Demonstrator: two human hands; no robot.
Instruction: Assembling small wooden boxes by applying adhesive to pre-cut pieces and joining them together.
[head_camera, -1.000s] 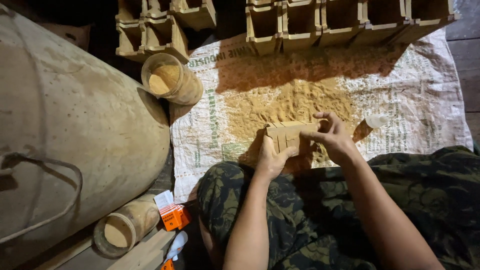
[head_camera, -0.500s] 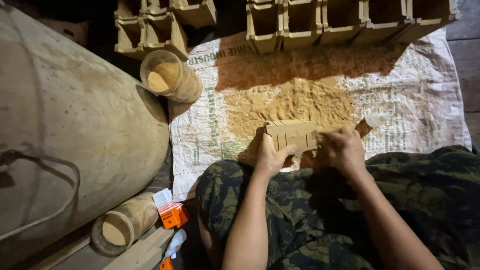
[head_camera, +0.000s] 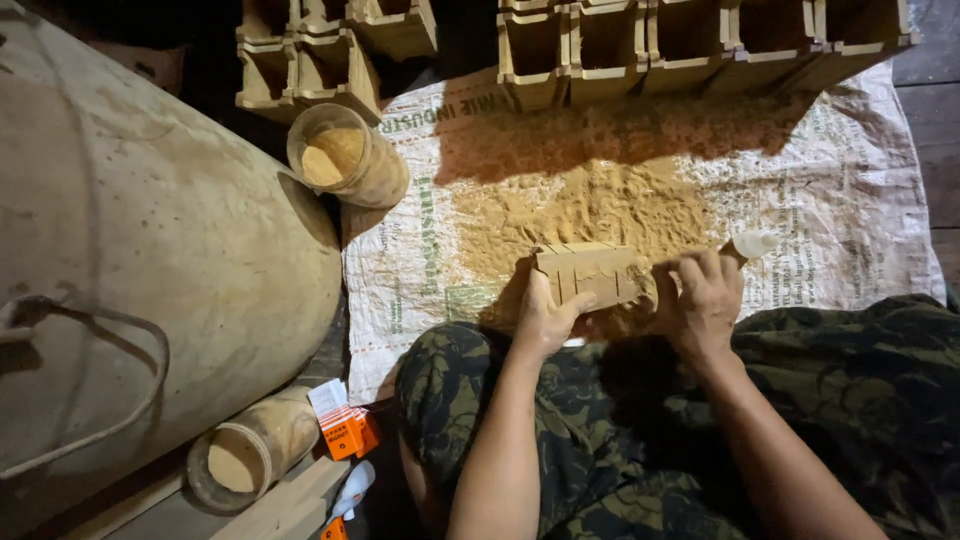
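Wooden block (head_camera: 588, 274): small, rectangular, slotted, sits dead centre of view, held just above the sawdust pile (head_camera: 590, 215). Left hand (head_camera: 545, 318) at its 7 o'clock, fingers wrapped round the block's left end, thumb on the front face. Right hand (head_camera: 702, 300) at the block's 3 o'clock, fingers curled shut round a small bottle (head_camera: 752, 244) with a whitish tip poking out at 1 o'clock; knuckles sit just beside the block's right end, contact not clear.

Surface: white woven sack (head_camera: 860, 200) with green print, spread flat on a dark plank floor, sawdust heaped mid-sack. Lighting is dim, hard shadow across the sack's top edge. Person sits on the floor at 6 o'clock, camouflage trousers (head_camera: 620, 440), knees on the sack's near edge.

Counts:
- Open wooden boxes (head_camera: 690, 40) along 12 o'clock: five visible in the right row, touching side by side; a second cluster (head_camera: 320, 50) at 11 o'clock, about four, partly in the dark, exact count unclear.
- Round containers of sawdust: two. One cup (head_camera: 345, 158) at 10 o'clock on the sack's corner, one (head_camera: 250, 462) lying tilted at 8 o'clock.
- One big pale drum (head_camera: 150, 270) on its side filling 9 o'clock, cord loop on it.
- One small orange carton (head_camera: 348, 430) at 7 o'clock, just beside the lower cup.
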